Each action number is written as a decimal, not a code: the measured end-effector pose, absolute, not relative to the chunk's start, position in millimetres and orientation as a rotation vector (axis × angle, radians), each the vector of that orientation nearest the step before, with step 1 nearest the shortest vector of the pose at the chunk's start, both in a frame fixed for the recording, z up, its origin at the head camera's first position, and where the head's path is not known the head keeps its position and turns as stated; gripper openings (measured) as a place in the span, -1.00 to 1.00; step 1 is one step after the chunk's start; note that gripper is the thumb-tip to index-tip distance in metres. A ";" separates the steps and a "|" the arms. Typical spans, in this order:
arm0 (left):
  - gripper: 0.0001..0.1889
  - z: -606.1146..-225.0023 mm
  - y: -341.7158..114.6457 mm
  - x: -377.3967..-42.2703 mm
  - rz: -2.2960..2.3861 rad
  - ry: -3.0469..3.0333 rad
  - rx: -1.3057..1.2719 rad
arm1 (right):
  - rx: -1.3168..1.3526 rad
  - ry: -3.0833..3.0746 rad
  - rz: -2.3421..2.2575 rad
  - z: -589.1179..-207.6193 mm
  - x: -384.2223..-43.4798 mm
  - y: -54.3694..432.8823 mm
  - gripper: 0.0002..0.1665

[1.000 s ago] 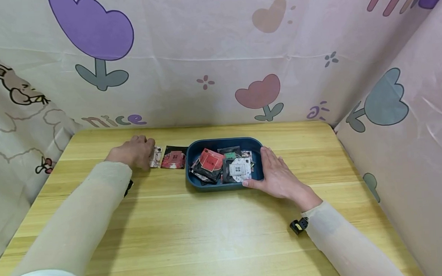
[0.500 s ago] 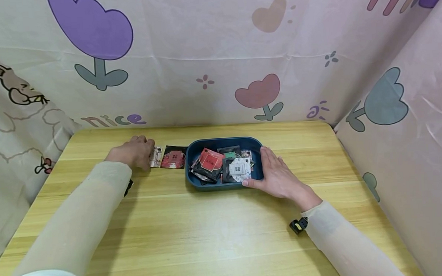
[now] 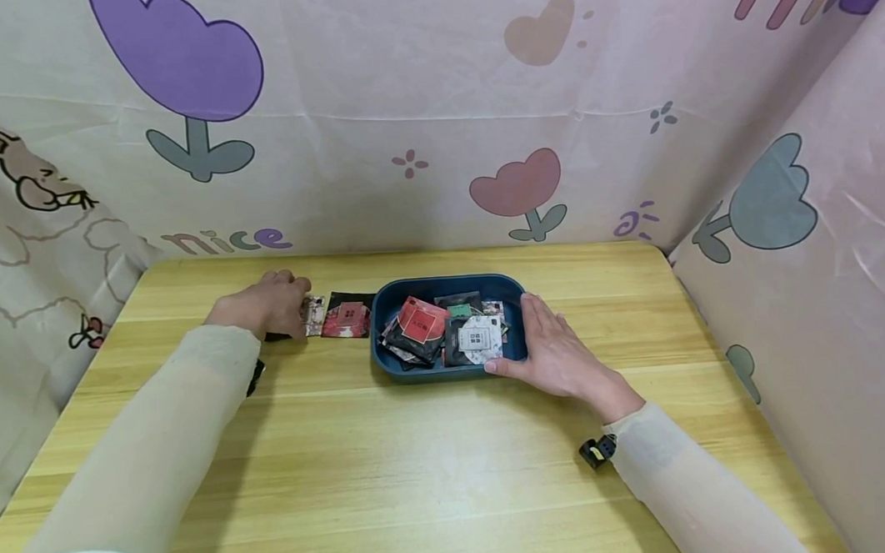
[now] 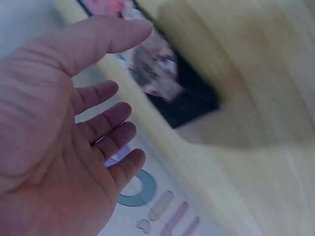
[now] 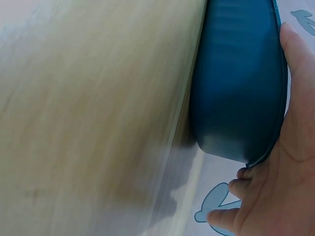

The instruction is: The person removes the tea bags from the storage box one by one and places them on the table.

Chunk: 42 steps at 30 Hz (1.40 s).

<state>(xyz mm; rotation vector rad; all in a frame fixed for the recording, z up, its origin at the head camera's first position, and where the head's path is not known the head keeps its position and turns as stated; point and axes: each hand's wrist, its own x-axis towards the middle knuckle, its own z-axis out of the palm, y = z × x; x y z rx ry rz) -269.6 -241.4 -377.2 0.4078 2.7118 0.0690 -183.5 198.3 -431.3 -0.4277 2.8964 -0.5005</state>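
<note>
Your left hand (image 3: 267, 306) hung at the packets (image 3: 347, 316), grip wide; your right hand (image 3: 559, 355), also wide, rested thumb and straight fingers against the box (image 3: 433, 375).

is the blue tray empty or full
Partly filled: packets lie in the tray, with blue showing around them.

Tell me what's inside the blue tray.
A red and black packet, a white and black packet and a green-labelled packet are visible. Other packets are partly covered; how many lie beneath can't be told.
</note>
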 end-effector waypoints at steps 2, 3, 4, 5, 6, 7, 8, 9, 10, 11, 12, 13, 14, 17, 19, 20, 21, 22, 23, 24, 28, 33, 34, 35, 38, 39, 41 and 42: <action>-0.12 -374.5 -236.2 -269.5 0.114 2.735 0.441 | -0.426 2.896 -0.499 -430.4 -183.5 198.4 0.63; -0.14 -372.4 -232.2 -269.3 0.128 2.751 0.466 | -0.425 2.895 -0.499 -429.7 -183.3 198.3 0.63; -0.16 -370.1 -227.3 -268.8 0.137 2.770 0.486 | -0.423 2.894 -0.499 -428.8 -183.1 198.3 0.64; -0.17 -366.4 -221.6 -267.3 0.141 2.790 0.507 | -0.422 2.894 -0.501 -427.8 -182.8 198.2 0.64; -0.19 -363.4 -215.2 -265.9 0.139 2.812 0.524 | -0.422 2.894 -0.501 -427.4 -182.9 198.4 0.64; -0.20 -359.9 -208.1 -264.1 0.131 2.838 0.545 | -0.423 2.895 -0.498 -427.3 -183.0 198.3 0.64; -0.21 -356.8 -200.5 -262.1 0.123 2.866 0.565 | -0.424 2.895 -0.495 -427.1 -183.1 198.4 0.64; -0.22 -354.4 -193.1 -259.8 0.113 2.894 0.585 | -0.425 2.896 -0.491 -427.0 -183.2 198.4 0.65; -0.23 -351.7 -184.9 -257.0 0.101 2.920 0.604 | -0.426 2.896 -0.487 -426.8 -183.4 198.5 0.65; -0.24 -349.1 -176.4 -254.2 0.088 2.942 0.628 | -0.427 2.897 -0.485 -426.7 -183.6 198.5 0.65; -0.26 -347.9 -167.9 -251.4 0.077 2.962 0.652 | -0.429 2.900 -0.480 -426.7 -183.8 198.4 0.65; -0.27 -346.3 -159.1 -248.1 0.068 2.974 0.676 | -0.430 2.902 -0.477 -426.6 -183.9 198.3 0.65; -0.28 -345.4 -150.2 -244.6 0.060 2.983 0.702 | -0.432 2.904 -0.477 -426.4 -184.1 198.3 0.65; -0.32 -346.1 -123.2 -235.0 0.071 2.980 0.787 | -0.434 2.908 -0.476 -425.9 -184.4 198.1 0.65; -0.34 -349.7 -106.3 -229.7 0.086 2.959 0.840 | -0.433 2.908 -0.476 -425.5 -184.4 198.1 0.65; -0.36 -352.1 -98.3 -227.6 0.090 2.948 0.870 | -0.432 2.906 -0.478 -425.4 -184.3 198.1 0.65; -0.37 -354.5 -90.8 -225.7 0.086 2.936 0.905 | -0.430 2.904 -0.478 -425.3 -184.1 198.2 0.66; -0.37 -356.9 -83.9 -224.2 0.074 2.921 0.937 | -0.429 2.901 -0.481 -425.3 -184.0 198.2 0.66; -0.38 -359.5 -77.4 -223.0 0.060 2.903 0.966 | -0.429 2.899 -0.483 -425.4 -183.9 198.1 0.66; -0.36 -361.9 -71.1 -222.1 0.038 2.884 0.988 | -0.430 2.897 -0.484 -425.5 -183.7 198.3 0.66; -0.29 -371.1 -49.0 -221.8 -0.017 2.812 1.035 | -0.436 2.887 -0.490 -426.3 -183.0 198.5 0.65; -0.17 -380.9 -25.6 -225.8 -0.042 2.756 1.016 | -0.438 2.884 -0.501 -427.4 -182.2 199.2 0.65; -0.15 -383.1 -21.9 -226.8 -0.052 2.749 1.010 | -0.440 2.885 -0.502 -427.7 -182.1 199.2 0.65; -0.13 -385.2 -18.8 -227.4 -0.066 2.743 1.006 | -0.442 2.885 -0.507 -428.0 -182.0 199.1 0.65; -0.11 -391.8 -12.4 -227.6 -0.096 2.729 0.994 | -0.448 2.884 -0.509 -428.4 -182.0 198.4 0.64; -0.12 -393.8 -11.1 -227.3 -0.103 2.727 0.992 | -0.451 2.884 -0.508 -428.6 -182.1 198.2 0.64; -0.12 -396.7 -9.7 -226.7 -0.116 2.724 0.985 | -0.456 2.885 -0.506 -428.6 -182.3 197.9 0.64; -0.11 -397.5 -9.5 -226.4 -0.116 2.724 0.977 | -0.457 2.886 -0.502 -428.5 -182.4 197.7 0.64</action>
